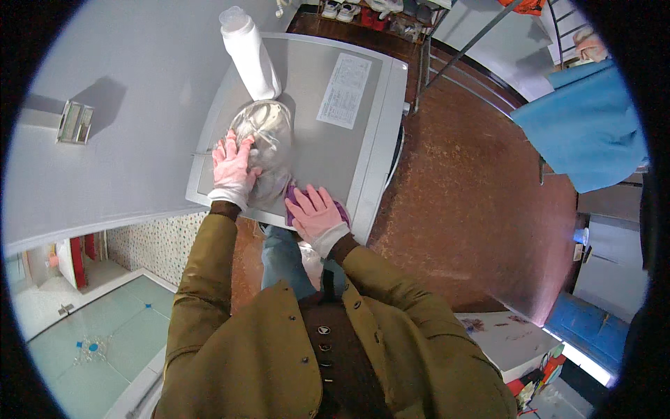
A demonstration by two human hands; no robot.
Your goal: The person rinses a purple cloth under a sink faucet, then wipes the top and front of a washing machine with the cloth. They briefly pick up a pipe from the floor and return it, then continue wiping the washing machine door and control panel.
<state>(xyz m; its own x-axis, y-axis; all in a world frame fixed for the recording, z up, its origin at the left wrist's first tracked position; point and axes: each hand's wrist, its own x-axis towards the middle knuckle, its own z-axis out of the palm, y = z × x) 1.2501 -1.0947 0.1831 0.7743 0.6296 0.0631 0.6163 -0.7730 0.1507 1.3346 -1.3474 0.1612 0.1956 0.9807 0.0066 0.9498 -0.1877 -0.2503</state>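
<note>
My left hand [234, 166], in a thin pink glove with a white cuff, rests with spread fingers on a clear plastic bag [272, 143]. Pale, coiled items show through the plastic, too blurred to name. To the right, my right hand [315, 215], gloved alike, lies flat on a purple cloth [292, 199] at the near edge of a grey appliance top [307, 91]. Its fingers are stretched out, and most of the cloth is hidden beneath it. Just beyond the bag, a white bottle-shaped container [250, 59] stands on the same top.
A printed white label [345, 91] sticks to the appliance top. Left of it rises a pale wall with a small bracket [75, 122]. Reddish-brown floor [474, 209] stretches to the right, near a rack draped with blue cloth [586, 126]. A shoe rack [380, 17] stands behind.
</note>
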